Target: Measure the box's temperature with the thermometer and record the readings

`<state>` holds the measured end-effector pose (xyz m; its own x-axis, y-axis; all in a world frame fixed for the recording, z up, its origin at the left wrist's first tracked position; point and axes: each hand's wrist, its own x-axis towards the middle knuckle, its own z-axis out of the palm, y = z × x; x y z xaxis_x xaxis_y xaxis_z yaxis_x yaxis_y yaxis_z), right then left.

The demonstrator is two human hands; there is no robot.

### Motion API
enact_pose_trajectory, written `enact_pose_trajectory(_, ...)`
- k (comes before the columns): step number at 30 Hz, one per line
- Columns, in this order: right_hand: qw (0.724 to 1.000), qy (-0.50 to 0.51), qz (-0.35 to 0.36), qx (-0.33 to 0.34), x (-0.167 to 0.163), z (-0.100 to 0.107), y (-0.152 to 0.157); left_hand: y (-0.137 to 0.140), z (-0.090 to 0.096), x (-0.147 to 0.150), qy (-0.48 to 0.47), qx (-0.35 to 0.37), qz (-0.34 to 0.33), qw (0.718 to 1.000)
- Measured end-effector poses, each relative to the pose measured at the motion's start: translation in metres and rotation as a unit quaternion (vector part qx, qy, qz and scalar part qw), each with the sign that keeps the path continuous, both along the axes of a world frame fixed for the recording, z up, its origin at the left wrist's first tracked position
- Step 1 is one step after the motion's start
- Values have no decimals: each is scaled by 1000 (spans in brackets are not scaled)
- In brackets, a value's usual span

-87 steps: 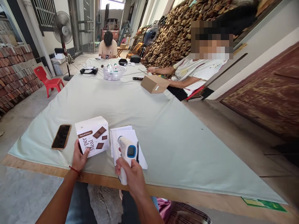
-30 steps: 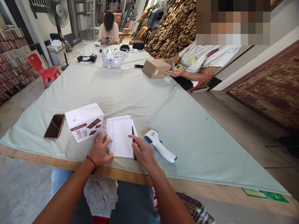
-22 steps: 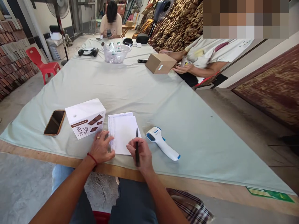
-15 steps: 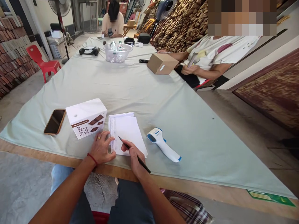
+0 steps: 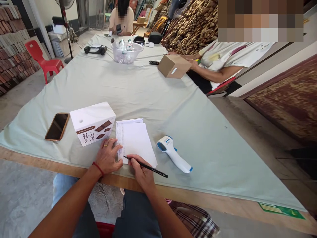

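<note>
Sheets of white paper (image 5: pixel 136 140) lie at the near edge of the cloth-covered table, with rows of small marks down their left side. My left hand (image 5: pixel 108 157) rests at the paper's lower left, its fingers spread and their tips on the margin. In my right hand (image 5: pixel 143 173) is a black pencil (image 5: pixel 151 168), slanted, its tip over the lower left of the sheet. Beyond my left hand stands a white box (image 5: pixel 94 122) with brown bar pictures. To the right of the paper lies a white and blue infrared thermometer (image 5: pixel 173 153).
A phone (image 5: pixel 57 126) lies left of the white box. Farther off are a clear basin of bottles (image 5: pixel 126 54), a cardboard box (image 5: pixel 173 66) and a black dumbbell-like object (image 5: pixel 95 50). One person (image 5: pixel 218 62) sits at the right, another (image 5: pixel 121 23) at the far end.
My right hand has moved down and left a little, and the pencil now lies flatter. The left hand stays on the paper. The person at the right has moved a hand toward the cardboard box.
</note>
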<state>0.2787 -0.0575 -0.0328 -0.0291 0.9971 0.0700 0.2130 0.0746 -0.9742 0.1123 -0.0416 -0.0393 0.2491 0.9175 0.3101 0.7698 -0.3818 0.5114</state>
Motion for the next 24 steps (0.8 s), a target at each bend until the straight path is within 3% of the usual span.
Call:
enact_pose_trajectory(5,999,-30,-36,25,-2,-9,0,-1,1,0,20,0,0,1000)
enact_pose_trajectory(24,997,-47,7,62,-3,-19,3,-1,2,0,41,-5,2,999)
